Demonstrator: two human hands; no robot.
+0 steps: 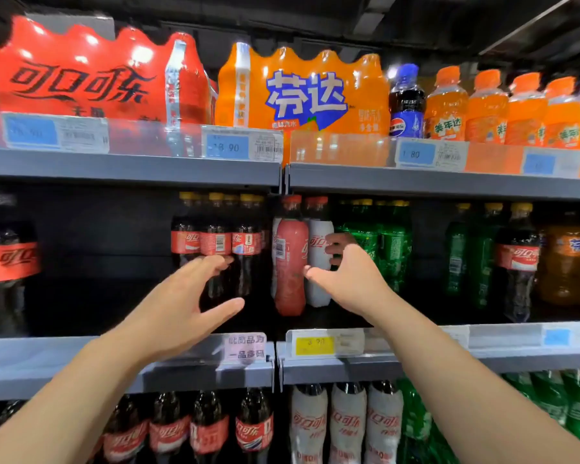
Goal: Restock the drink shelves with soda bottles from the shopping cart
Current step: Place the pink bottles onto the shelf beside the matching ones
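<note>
Right hand: your right hand (345, 272) curls fingers and thumb round the white-sleeved soda bottle (319, 289), upright on the middle shelf (449, 356).
Left hand: your left hand (188, 296) is spread loose, holding nothing, fingertips before the dark cola bottles (215, 242).
Neighbours: a pink bottle (290, 262) touches its left; green bottles (392, 242) crowd its right.

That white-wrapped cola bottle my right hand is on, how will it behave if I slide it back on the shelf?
The white-wrapped bottle is tall and narrow, so a high push would probably tip it. Capped and likely full, it should feel heavy and firm in the right hand. Its smooth sleeve may be slippery.
</note>
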